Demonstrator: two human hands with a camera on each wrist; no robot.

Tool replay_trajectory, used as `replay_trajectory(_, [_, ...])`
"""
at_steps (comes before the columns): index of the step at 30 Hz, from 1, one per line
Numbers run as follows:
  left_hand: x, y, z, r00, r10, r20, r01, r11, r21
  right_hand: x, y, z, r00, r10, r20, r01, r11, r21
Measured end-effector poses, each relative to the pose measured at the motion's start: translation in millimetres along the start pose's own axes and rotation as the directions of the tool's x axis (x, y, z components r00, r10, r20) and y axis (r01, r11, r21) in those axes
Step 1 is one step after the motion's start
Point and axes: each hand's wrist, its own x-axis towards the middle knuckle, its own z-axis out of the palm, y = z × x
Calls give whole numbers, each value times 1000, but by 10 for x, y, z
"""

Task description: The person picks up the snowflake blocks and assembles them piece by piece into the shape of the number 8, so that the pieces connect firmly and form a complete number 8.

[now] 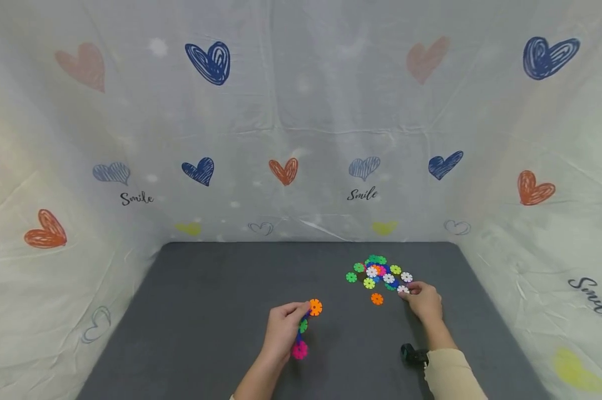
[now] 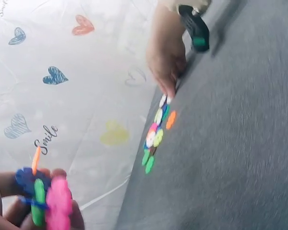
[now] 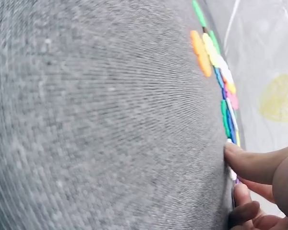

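Observation:
My left hand (image 1: 282,328) grips a small joined group of plastic snowflake discs above the table. It has an orange disc (image 1: 316,307) at the top, a green disc (image 1: 303,325) with blue ones around it, and a pink disc (image 1: 300,350) at the bottom. In the left wrist view the pink disc (image 2: 58,203) stands side-on by the fingertips. To the right, my right hand (image 1: 427,303) pinches a white snowflake disc (image 1: 403,290) at the near right edge of a loose pile. Thumb and fingers partly cover this disc in the right wrist view.
The pile holds several discs in green, yellow, white, blue and pink. A loose orange disc (image 1: 377,299) lies just in front of it. A black device (image 1: 413,355) sits at the right wrist. Behind the dark table (image 1: 205,322) hangs a heart-printed cloth (image 1: 321,111).

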Motion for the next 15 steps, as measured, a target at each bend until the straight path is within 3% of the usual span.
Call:
replay_trajectory(5, [12, -28, 5, 995, 75, -70, -62, 982, 177, -102, 2, -50, 999, -43, 22, 43, 999, 14])
replay_trajectory(9, [28, -63, 8, 988, 117, -98, -90, 965, 245, -382, -192, -2, 986, -165, 7, 162, 977, 137])
replay_trajectory(12, [39, -72, 17, 985, 143, -98, -113, 958, 265, -698, -477, 76, 958, -287, 11, 272, 919, 285])
replay_trajectory(15, [44, -52, 32, 981, 187, -55, -166, 950, 266, -1008, -766, 122, 898, -439, 11, 397, 823, 406])
